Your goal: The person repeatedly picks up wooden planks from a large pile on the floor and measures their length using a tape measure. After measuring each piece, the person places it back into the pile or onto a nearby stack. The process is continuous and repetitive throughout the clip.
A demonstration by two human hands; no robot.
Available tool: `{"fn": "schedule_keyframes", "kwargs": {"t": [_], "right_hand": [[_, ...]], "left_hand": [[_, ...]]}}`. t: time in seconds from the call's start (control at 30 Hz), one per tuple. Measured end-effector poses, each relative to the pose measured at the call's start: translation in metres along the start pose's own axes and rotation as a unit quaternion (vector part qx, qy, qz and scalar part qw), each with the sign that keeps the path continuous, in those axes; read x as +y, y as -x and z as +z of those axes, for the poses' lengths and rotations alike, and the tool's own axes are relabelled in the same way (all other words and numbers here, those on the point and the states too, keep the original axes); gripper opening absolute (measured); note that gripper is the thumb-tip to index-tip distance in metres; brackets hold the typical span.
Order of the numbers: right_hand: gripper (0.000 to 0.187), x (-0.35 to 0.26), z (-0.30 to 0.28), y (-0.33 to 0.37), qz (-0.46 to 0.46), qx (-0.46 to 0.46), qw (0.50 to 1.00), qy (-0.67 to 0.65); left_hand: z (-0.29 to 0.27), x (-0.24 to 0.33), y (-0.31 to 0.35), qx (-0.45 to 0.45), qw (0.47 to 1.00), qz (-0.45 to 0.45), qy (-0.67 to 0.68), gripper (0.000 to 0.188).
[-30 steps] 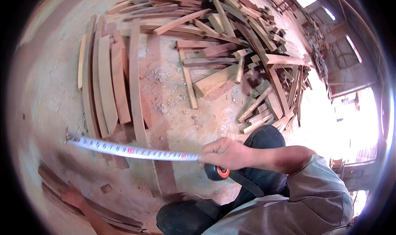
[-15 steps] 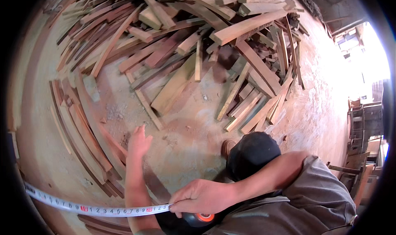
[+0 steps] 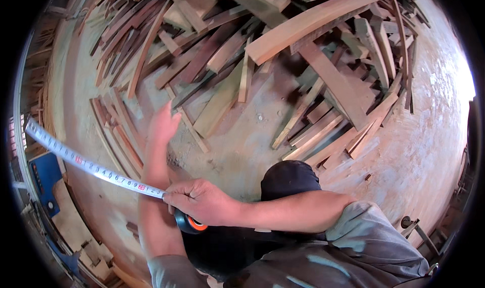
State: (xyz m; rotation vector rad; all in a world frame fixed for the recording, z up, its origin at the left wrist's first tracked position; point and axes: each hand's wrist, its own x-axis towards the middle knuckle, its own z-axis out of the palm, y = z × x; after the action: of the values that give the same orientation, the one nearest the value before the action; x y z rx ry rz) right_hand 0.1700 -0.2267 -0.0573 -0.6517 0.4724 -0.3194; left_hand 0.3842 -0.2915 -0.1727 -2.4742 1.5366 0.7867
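Observation:
My right hand (image 3: pixel 199 202) grips a tape measure with a dark case (image 3: pixel 189 222) and an orange ring. Its white blade (image 3: pixel 101 171) is drawn out and slants up to the far left, the free end hanging in the air. Beyond the blade, my left hand (image 3: pixel 164 125) reaches forward over the floor. Its fingers are stretched out and the thumb stands apart, with nothing seen in them. Closest to it are a narrow wooden strip (image 3: pixel 187 120) and a wide pale board (image 3: pixel 218 108) at the pile's near edge.
A large heap of loose timber offcuts (image 3: pixel 323 88) fills the far side, with a long beam (image 3: pixel 313 22) on top. Several long strips (image 3: pixel 118 136) lie on the floor at left. A blue panel (image 3: pixel 45 179) stands at the left edge. My dark-clad knee (image 3: pixel 289 181) is below.
Both hands have moved: the left farther forward toward the pile, the right up and left with the tape measure. The view has shifted, bringing the blue panel in at left.

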Motion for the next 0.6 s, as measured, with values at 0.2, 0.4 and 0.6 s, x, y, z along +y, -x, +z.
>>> {"fn": "schedule_keyframes", "kwargs": {"t": [0.2, 0.4, 0.6], "right_hand": [[0.021, -0.024, -0.025, 0.005, 0.013, -0.016, 0.993, 0.116], [0.020, -0.057, -0.067, 0.046, 0.028, 0.049, 0.976, 0.209], [0.015, -0.039, -0.079, 0.064, -0.038, 0.161, 0.964, 0.208]], "left_hand": [[0.052, -0.037, -0.044, 0.003, 0.997, 0.036, -0.067, 0.063], [0.115, -0.060, -0.130, 0.059, 0.995, 0.058, -0.053, 0.065], [0.129, -0.021, -0.137, 0.046, 0.994, 0.029, -0.097, 0.057]]}}
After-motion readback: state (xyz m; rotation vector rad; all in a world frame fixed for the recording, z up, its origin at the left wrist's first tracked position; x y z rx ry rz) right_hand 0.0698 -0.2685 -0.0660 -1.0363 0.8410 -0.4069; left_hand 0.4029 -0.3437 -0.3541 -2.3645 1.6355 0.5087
